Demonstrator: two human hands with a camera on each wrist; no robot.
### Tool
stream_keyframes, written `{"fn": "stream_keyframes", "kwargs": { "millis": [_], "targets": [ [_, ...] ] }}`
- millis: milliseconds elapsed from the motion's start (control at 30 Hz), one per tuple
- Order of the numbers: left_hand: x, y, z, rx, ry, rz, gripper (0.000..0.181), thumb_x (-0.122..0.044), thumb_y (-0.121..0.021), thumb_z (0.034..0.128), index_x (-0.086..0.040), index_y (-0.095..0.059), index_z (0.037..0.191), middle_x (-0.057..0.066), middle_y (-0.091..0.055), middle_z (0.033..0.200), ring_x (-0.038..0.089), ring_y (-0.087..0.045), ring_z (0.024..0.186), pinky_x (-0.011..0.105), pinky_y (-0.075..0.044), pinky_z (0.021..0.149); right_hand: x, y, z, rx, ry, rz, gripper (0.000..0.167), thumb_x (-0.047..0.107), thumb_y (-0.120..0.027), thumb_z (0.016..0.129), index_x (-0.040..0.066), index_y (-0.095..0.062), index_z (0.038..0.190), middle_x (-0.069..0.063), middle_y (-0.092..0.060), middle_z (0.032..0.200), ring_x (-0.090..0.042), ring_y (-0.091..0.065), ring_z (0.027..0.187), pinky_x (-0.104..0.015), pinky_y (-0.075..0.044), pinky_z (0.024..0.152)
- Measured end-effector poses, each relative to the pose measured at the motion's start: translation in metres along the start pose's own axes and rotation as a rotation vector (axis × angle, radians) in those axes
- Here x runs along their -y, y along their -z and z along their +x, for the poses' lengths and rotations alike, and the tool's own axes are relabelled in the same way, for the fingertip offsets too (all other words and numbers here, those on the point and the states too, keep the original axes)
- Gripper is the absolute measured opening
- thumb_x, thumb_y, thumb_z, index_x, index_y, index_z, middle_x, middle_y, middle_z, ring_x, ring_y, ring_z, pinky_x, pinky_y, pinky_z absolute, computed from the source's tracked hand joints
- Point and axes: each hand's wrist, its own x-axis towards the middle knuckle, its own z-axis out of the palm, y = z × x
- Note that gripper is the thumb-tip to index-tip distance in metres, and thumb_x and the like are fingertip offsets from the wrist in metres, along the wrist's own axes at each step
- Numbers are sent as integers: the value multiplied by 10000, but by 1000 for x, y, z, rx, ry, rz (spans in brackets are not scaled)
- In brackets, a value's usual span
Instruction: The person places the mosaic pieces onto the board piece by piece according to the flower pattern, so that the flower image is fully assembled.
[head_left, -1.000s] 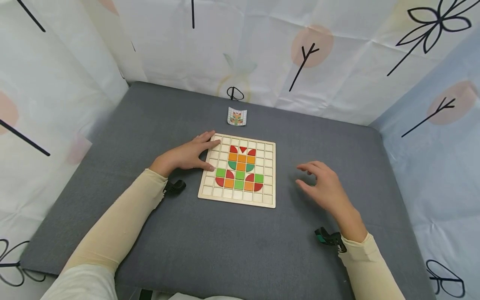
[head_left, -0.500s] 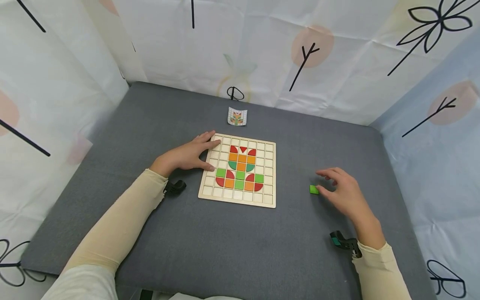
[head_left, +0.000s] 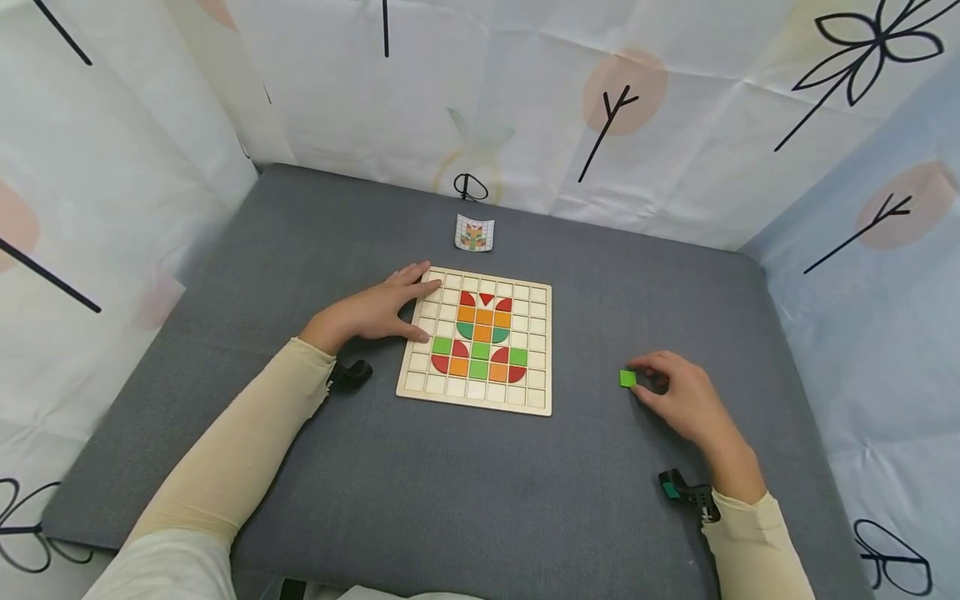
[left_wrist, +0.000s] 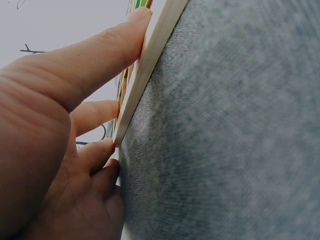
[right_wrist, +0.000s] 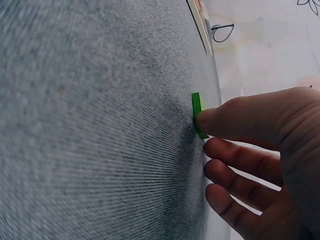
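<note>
A square wooden grid board point(head_left: 474, 403) lies on the grey table, bearing a pattern of red, orange and green tiles. My left hand point(head_left: 375, 310) rests on its left side with fingers and thumb spread; in the left wrist view the thumb point(left_wrist: 107, 50) lies over the board's edge point(left_wrist: 150, 65). To the right of the board, a loose green square tile point(head_left: 627, 378) is on the table. My right hand point(head_left: 681, 398) pinches it at its right side, the thumb point(right_wrist: 212, 122) against the tile point(right_wrist: 196, 106) in the right wrist view. The index fingertip's contact is partly hidden there.
Behind the board lies a small card point(head_left: 474, 233) printed with a similar coloured pattern. The grey table point(head_left: 450, 483) meets patterned white cloth point(head_left: 525, 108) at the back and sides. Each wrist carries a black camera mount.
My right hand moved right and toward me, and the green square tile came into view at its fingertips. Its fingers then came down to the tile. The left hand and board stayed still.
</note>
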Motion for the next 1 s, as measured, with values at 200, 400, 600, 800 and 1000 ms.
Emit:
{"fn": "stream_keyframes", "kwargs": {
  "millis": [200,400,600,800,1000],
  "targets": [
    [0,0,1,-3,0,4,1025,-427,-855,963,-152,-255,1749,90,44,1823,340,74,1660,615,-104,1298,1,-1,0,36,-27,-5,264,4,-819,948,24,-784,1209,-139,-724,1157,-332,-663,1004,-557,-536,865],
    [1,0,2,-4,0,13,1027,-432,-853,964,-155,-253,1750,91,46,1822,339,72,1661,613,-104,1299,3,-1,0,27,-44,1,266,17,-827,946,23,-782,1208,-147,-724,1148,-339,-661,1003,-566,-534,867],
    [0,1,1,-5,-5,4,1028,-415,-861,961,-142,-257,1747,102,43,1821,351,69,1660,617,-105,1297,10,-2,0,-34,-4,-9,255,16,-851,927,46,-794,1174,-125,-735,1095,-339,-678,991,-572,-547,861],
    [-1,1,0,-5,-6,-3,1031,-408,-863,960,-136,-254,1746,109,41,1821,356,70,1659,620,-105,1296,24,-2,2,-79,55,-11,254,22,-874,905,70,-807,1145,-105,-736,1065,-325,-674,953,-545,-547,822],
    [-1,0,-1,-5,-6,-2,1027,-399,-861,962,-134,-254,1746,110,44,1821,355,73,1659,623,-101,1296,43,-4,8,-90,106,16,257,16,-883,894,70,-810,1135,-101,-740,1067,-334,-676,947,-535,-550,811]
  ]
}}
